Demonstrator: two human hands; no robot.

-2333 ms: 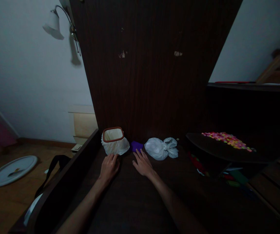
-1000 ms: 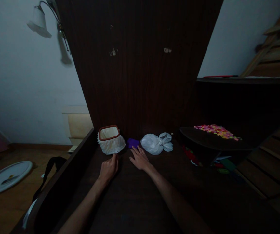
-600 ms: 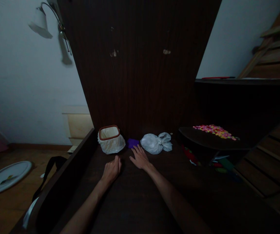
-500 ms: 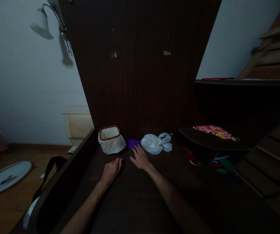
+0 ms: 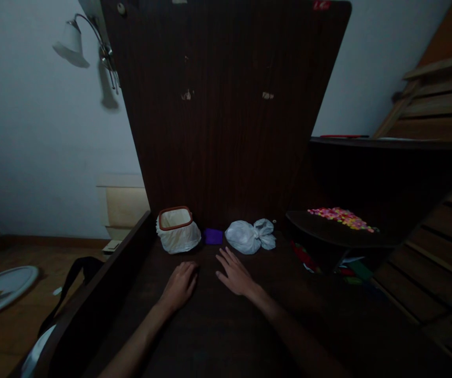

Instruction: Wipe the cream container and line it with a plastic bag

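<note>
My left hand (image 5: 180, 283) rests on the dark desk, loosely closed with its fingers curled under and no object showing in it. To its right, my right hand (image 5: 234, 273) is open above the desk, fingers spread, holding nothing. A flat purple item (image 5: 213, 236) lies just beyond the right fingertips, apart from them. Behind my left hand stands a small basket (image 5: 179, 239) with a brown rim and a whitish plastic liner. A knotted white plastic bag (image 5: 245, 236) lies on its side beyond my right hand.
A tall dark panel (image 5: 218, 131) closes off the back of the desk (image 5: 213, 336). A raised side board (image 5: 103, 278) runs along the left. At right, a curved shelf (image 5: 308, 226) bears many small colourful pieces (image 5: 342, 217), with red and green items below it.
My right hand has drawn back toward me from the purple item, which now shows fully. My left hand has shifted slightly nearer me. The camera view has tilted up a little.
</note>
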